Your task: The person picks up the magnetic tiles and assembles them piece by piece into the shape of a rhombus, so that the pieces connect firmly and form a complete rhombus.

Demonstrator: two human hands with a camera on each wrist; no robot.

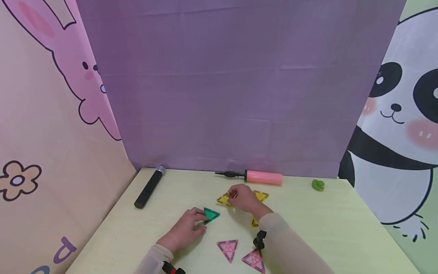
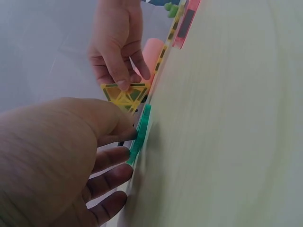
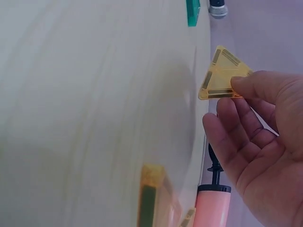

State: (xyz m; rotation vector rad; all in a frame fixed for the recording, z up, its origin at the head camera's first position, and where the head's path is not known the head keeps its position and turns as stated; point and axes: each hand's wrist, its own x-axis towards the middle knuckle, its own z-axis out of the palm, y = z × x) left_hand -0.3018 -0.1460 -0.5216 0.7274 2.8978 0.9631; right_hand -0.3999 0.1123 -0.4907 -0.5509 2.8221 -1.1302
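Observation:
My right hand [image 1: 243, 198] pinches a yellow triangular magnetic tile [image 3: 225, 78] between thumb and fingers, raised above the table in the right wrist view. My left hand [image 1: 186, 228] is at a green triangular tile [image 1: 211, 215], its fingertips touching the tile's left side while the thumb looks apart from it in the head view. Beyond the right hand lies a yellow tile [image 1: 261, 195], and another yellow tile [image 1: 254, 222] is partly hidden by the right forearm. Closer to me lie a pink tile [image 1: 228, 249] and a second pink tile [image 1: 254, 261], both triangular.
Along the back of the pale table [image 1: 308, 220] lie a pink hand pump [image 1: 264, 177] with a black nozzle and a small green object [image 1: 318, 185]. A black flashlight-like cylinder [image 1: 149, 189] lies at the left. A purple backdrop [image 1: 232, 95] rises behind the table.

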